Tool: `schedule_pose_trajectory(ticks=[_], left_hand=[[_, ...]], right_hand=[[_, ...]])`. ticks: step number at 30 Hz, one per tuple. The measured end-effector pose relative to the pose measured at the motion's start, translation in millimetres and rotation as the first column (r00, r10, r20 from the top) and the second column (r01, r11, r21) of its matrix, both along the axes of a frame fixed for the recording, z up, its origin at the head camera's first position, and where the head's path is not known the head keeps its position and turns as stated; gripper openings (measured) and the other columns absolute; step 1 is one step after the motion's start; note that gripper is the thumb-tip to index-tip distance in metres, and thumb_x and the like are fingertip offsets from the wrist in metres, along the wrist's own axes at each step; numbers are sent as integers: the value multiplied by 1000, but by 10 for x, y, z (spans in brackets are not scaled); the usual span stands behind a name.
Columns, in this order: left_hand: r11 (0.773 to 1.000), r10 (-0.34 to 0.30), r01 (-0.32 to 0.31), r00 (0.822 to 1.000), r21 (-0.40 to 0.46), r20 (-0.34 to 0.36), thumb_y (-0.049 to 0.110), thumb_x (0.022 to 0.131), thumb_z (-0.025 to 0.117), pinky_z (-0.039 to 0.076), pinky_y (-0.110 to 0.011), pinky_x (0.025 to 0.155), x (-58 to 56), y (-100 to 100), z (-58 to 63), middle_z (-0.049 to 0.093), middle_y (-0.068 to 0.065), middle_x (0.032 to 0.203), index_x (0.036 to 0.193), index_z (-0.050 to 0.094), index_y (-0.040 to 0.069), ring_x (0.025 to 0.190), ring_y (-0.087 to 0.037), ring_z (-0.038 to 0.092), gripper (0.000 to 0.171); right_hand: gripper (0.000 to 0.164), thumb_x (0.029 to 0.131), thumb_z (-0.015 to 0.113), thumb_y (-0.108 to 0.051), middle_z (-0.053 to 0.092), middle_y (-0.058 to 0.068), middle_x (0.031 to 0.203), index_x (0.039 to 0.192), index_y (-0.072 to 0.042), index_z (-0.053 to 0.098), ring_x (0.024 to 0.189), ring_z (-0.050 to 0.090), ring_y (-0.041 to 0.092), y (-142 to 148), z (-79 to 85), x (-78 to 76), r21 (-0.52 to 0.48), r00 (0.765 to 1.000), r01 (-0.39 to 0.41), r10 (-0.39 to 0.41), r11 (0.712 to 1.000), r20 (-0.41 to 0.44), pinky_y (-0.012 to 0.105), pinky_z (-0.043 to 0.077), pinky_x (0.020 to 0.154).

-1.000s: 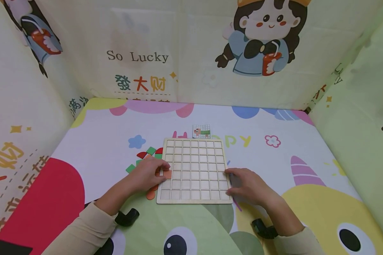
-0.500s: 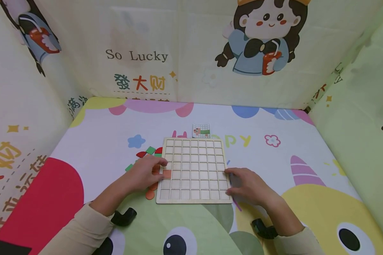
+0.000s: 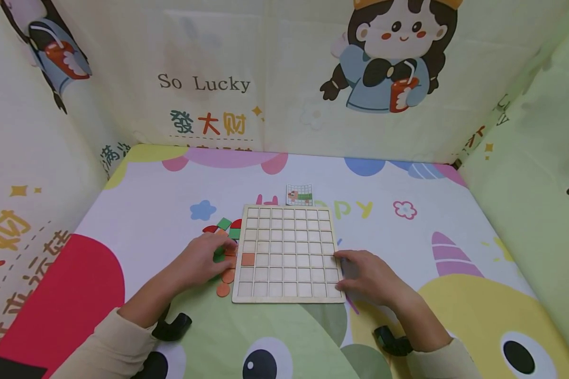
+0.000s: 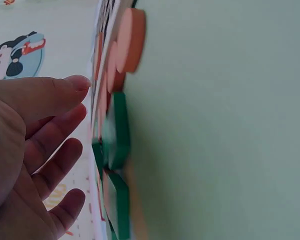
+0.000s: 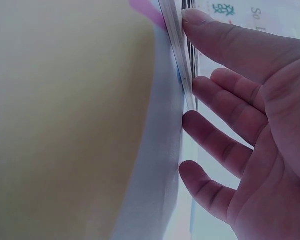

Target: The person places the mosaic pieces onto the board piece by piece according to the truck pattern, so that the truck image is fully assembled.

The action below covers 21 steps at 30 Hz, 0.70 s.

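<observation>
A pale wooden grid board (image 3: 290,247) lies flat on the table, with a single orange square tile (image 3: 248,259) in a cell of its left column. My left hand (image 3: 194,263) hovers just left of the board over loose pieces, holding nothing; its thumb and fingers are apart. The left wrist view shows green tiles (image 4: 117,132) and orange round pieces (image 4: 132,41) beyond those fingertips. At the opposite side, my right hand (image 3: 372,277) touches the board's right edge with thumb and fingertips. In the right wrist view, its fingers (image 5: 230,107) extend toward the board's edge (image 5: 176,40).
Behind the board lies a small card (image 3: 299,195) printed with a gridded picture. Red and green pieces (image 3: 224,223) sit by its upper left corner, an orange disc (image 3: 223,289) lower down. Printed cloth walls (image 3: 284,79) enclose the back and sides of the table.
My left hand has drawn back leftward from the orange square tile, leaving it uncovered in its cell and moving over the loose pieces. The right hand stays at the board's edge.
</observation>
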<state>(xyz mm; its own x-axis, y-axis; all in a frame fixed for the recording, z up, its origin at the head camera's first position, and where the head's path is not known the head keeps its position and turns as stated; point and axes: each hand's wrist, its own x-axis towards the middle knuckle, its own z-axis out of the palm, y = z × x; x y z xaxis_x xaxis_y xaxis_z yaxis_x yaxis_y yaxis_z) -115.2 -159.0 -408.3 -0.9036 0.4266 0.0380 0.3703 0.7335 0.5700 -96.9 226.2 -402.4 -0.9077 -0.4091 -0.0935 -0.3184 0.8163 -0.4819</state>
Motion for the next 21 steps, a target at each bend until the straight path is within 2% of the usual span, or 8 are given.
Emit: schedule_pose_trajectory(ticks=[7,12,21], left_hand=[[999,44,-44,998,-18,33,11,86,78,52,-42,85,28,-61,-54,66,-2,104,110,71,5,102,-25,57,26],[998,52,-50,997,-35,48,11,86,78,52,-42,87,23,-62,-74,66,-2,103,109,71,5,103,-25,58,25],[997,20,-20,1000,-80,2,10,84,80,50,-45,87,-1,-53,-86,66,-2,101,106,70,6,101,-26,58,24]], right_hand=[[59,79,84,-21,63,13,129,130,-3,63,121,55,39,-6,-19,-2,0,1000,7,-7,1000,7,54,41,102],[58,79,84,-21,63,13,129,130,-2,63,121,55,39,-2,-22,2,-2,1000,1,-1,1000,4,55,41,101],[59,79,85,-21,63,13,129,130,-3,63,121,55,39,-5,-28,-4,-2,1000,2,-2,1000,1,55,41,101]])
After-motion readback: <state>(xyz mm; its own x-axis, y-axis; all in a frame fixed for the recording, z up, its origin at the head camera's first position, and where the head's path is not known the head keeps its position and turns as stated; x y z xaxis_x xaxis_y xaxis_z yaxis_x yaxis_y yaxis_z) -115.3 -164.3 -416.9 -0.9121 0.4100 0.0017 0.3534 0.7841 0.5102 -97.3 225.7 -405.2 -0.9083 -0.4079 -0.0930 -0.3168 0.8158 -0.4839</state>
